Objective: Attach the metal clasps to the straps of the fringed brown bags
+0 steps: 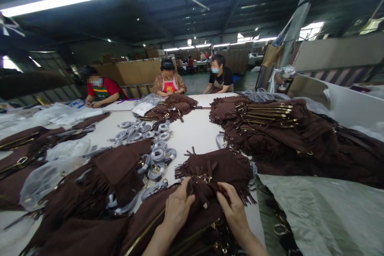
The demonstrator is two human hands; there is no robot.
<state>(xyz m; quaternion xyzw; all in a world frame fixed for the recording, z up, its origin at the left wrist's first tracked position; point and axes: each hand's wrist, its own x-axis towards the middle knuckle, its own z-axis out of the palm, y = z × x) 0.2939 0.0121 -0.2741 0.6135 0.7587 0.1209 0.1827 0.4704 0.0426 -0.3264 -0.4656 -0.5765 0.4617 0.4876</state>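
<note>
While your left hand [177,210] pinches a narrow, dark brown strap with a metal tip [202,197] between thumb and forefinger, your right hand [235,213] rests curled against a dark brown fabric bag with gold zips [196,221]; whether those fingers grip it, I can't make out. Bag position: directly before you, over the white tabletop [196,126]. Just beyond: a dark brown fringed fabric piece [226,163]. To its left: coiled grey straps [158,154].
</note>
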